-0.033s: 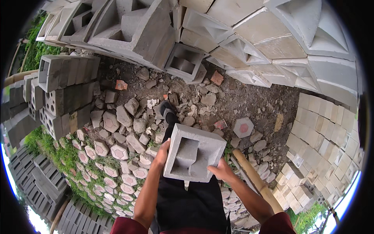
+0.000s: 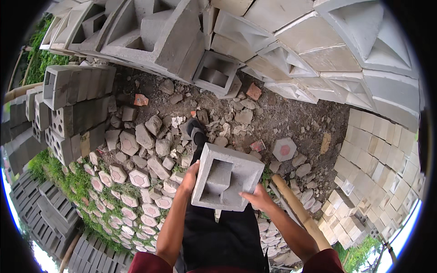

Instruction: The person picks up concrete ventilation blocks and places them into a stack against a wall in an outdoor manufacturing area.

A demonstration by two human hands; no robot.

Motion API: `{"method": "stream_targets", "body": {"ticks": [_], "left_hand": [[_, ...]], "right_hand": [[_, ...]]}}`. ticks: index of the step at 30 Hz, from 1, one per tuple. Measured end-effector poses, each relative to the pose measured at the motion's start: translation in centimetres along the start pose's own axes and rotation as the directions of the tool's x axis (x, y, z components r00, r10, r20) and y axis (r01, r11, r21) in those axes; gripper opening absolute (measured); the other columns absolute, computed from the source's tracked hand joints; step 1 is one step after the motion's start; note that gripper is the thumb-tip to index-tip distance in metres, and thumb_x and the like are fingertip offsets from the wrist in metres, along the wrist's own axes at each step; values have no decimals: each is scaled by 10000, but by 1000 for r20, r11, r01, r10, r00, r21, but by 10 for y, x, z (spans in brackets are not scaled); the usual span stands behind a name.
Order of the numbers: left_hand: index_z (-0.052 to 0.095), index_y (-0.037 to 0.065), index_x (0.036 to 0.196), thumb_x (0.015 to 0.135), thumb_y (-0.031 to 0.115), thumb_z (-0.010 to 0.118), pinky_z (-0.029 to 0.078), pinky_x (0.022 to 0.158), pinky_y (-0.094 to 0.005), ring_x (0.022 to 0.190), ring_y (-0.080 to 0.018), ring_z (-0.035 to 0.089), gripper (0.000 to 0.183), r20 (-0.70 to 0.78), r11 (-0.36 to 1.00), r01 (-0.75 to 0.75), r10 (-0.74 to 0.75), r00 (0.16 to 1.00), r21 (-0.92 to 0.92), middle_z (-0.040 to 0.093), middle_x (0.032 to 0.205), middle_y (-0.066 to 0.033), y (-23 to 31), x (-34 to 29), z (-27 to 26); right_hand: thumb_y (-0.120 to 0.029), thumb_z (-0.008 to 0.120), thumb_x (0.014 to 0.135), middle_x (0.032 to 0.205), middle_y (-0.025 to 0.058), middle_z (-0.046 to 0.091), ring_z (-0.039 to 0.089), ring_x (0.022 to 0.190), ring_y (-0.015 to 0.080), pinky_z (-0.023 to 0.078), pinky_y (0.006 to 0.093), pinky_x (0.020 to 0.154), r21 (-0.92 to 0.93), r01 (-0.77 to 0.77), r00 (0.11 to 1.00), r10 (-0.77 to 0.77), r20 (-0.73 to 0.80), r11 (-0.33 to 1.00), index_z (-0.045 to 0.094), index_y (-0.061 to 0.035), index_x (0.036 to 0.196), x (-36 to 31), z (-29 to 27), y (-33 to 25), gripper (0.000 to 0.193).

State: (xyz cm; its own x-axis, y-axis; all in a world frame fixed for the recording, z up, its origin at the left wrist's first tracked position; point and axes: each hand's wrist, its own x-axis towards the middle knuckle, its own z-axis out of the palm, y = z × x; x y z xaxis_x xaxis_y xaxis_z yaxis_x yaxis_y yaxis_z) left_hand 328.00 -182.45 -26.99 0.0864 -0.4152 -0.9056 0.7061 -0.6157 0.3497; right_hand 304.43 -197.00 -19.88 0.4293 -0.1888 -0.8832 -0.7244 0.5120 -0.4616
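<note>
In front of my body I hold a square grey concrete vent block (image 2: 217, 182), slightly tilted, with its hollowed face turned up toward me. Angled inner walls divide the recess. My left hand (image 2: 190, 177) grips the block's left side, its fingers mostly hidden underneath. At the lower right corner, my right hand (image 2: 258, 198) holds on with the thumb over the rim; its other fingers are out of sight behind the block. Beyond it, a similar vent block (image 2: 217, 57) stands low against the stacked blocks.
Tall stacks of pale vent blocks (image 2: 314, 34) rise ahead. Grey hollow blocks (image 2: 77, 118) stand at left, pale blocks (image 2: 378, 145) at right. Broken stones (image 2: 157, 166) and hexagonal pavers (image 2: 139, 177) cover uneven ground around my shoe (image 2: 195, 126). A bamboo pole (image 2: 298, 207) lies near my right arm.
The block has risen very slightly in view, and my right thumb sits a little farther over its rim. Both hands keep their hold.
</note>
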Motion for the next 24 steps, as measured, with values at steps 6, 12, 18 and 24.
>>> {"method": "stream_targets", "body": {"ticks": [6, 12, 18, 24], "left_hand": [[499, -6, 1274, 983, 408, 309, 355, 950, -289, 1056, -170, 507, 541, 42, 998, -42, 41, 998, 45, 570, 1187, -88, 40, 90, -31], [459, 12, 1296, 931, 507, 375, 332, 993, -396, 1147, -232, 458, 620, 247, 971, 235, -241, 938, 54, 500, 1249, -142, 114, 166, -41], [195, 47, 1447, 884, 538, 468, 211, 1052, -610, 1385, -326, 185, 796, -5, 967, 158, -162, 987, -199, 194, 1491, -188, 148, 283, -44], [76, 183, 1480, 844, 516, 567, 227, 985, -706, 1382, -410, 123, 870, -94, 818, 156, -247, 964, -554, 16, 1523, -192, 135, 387, 1]], "right_hand": [[-21, 636, 741, 983, 95, 626, 591, 867, 159, 477, 310, 767, 166, 95, 979, -62, -192, 982, 544, 52, 1079, 91, 14, -8, 357], [16, 625, 712, 945, 78, 619, 607, 827, 169, 494, 304, 730, 451, 58, 935, 110, -338, 891, 559, 36, 1056, 128, 16, -23, 351], [10, 621, 723, 994, 126, 592, 612, 894, 268, 544, 468, 744, 643, 100, 878, 236, -416, 760, 539, 60, 1041, 183, -1, -19, 332], [-11, 633, 715, 980, 138, 570, 614, 812, 277, 566, 515, 691, 683, 158, 840, 266, -473, 713, 523, 71, 1012, 253, -46, -5, 327]]}}
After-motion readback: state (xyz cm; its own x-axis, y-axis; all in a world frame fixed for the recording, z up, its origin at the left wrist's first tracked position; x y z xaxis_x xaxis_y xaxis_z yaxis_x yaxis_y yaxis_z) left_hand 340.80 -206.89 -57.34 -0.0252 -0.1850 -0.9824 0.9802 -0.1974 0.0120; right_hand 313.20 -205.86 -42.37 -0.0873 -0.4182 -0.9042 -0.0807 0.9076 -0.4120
